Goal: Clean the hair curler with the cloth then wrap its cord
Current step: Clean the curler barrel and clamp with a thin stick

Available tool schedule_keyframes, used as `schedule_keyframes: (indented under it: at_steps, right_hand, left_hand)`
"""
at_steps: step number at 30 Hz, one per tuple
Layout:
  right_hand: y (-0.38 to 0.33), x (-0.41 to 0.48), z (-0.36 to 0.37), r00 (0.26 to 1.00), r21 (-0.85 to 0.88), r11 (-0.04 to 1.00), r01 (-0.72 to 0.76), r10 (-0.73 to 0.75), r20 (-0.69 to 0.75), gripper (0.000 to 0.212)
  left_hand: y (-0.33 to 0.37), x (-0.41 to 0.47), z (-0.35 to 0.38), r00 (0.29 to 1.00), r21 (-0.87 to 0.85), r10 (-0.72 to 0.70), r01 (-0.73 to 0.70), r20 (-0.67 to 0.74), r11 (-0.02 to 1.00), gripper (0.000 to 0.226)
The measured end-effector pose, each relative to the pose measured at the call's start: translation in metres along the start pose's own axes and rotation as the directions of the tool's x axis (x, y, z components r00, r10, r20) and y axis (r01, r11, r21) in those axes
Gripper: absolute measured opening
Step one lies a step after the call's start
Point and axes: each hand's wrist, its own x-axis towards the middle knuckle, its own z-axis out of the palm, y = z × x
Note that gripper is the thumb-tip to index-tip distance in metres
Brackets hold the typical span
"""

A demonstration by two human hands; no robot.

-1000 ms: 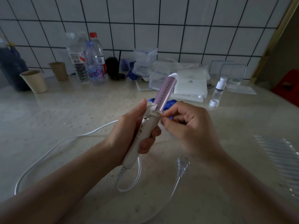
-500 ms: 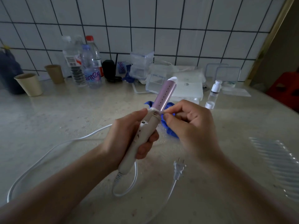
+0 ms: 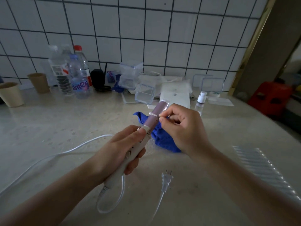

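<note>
The left hand (image 3: 118, 150) wraps the curler (image 3: 141, 141) by its white handle above the worktop (image 3: 48, 128), barrel tilted away. The right hand (image 3: 182, 128) pinches a small swab-like stick against the barrel. Curler looks light, rigid, smooth; the handle seems the safest hold. The cloth (image 3: 162, 139), soft, lies beneath; the limp cord (image 3: 65, 152) trails left.

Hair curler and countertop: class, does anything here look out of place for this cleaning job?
Yes. The right hand pinches a cotton swab against the hair curler barrel, while the blue cloth lies unused on the countertop behind it. The left hand grips the handle. The cord sprawls unwrapped, its plug lying loose.
</note>
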Motion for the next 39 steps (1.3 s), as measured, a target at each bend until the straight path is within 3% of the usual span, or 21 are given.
schedule_keyframes:
  at_steps: [7,12,18,23,29,34,39]
  right_hand:
    - [0.019,-0.003,-0.015,0.990,0.074,0.996,-0.056,0.065,-0.128,0.015]
    - [0.013,-0.016,-0.004,1.000,0.103,0.994,-0.018,0.019,-0.012,0.011]
    - [0.017,-0.004,-0.023,0.987,0.077,0.996,-0.042,0.054,-0.151,0.015]
    - [0.010,-0.015,-0.007,1.000,0.079,0.997,-0.004,0.006,-0.029,0.012]
    - [0.019,-0.001,-0.027,0.978,0.043,0.997,-0.059,0.066,-0.197,0.016]
    - [0.017,-0.006,-0.023,0.985,0.091,0.996,-0.024,0.039,-0.169,0.018]
    - [0.014,-0.008,-0.025,0.980,0.121,0.993,-0.004,0.028,-0.196,0.019]
  left_hand:
    - [-0.012,0.002,0.005,0.998,0.117,0.059,-0.058,-0.002,0.991,0.048]
    - [-0.013,0.000,0.006,0.997,0.123,0.073,-0.070,-0.019,0.990,0.056]
    - [-0.014,0.000,0.006,0.997,0.131,0.071,-0.071,0.003,0.989,0.061]
    - [-0.012,0.000,0.005,0.996,0.139,0.085,-0.082,-0.017,0.987,0.058]
    - [-0.012,-0.001,0.004,0.997,0.146,0.077,-0.079,0.022,0.986,0.055]
    - [-0.012,-0.003,0.004,0.996,0.137,0.084,-0.088,0.031,0.987,0.040]
    - [-0.010,-0.004,0.004,0.993,0.135,0.094,-0.103,0.072,0.986,0.040]
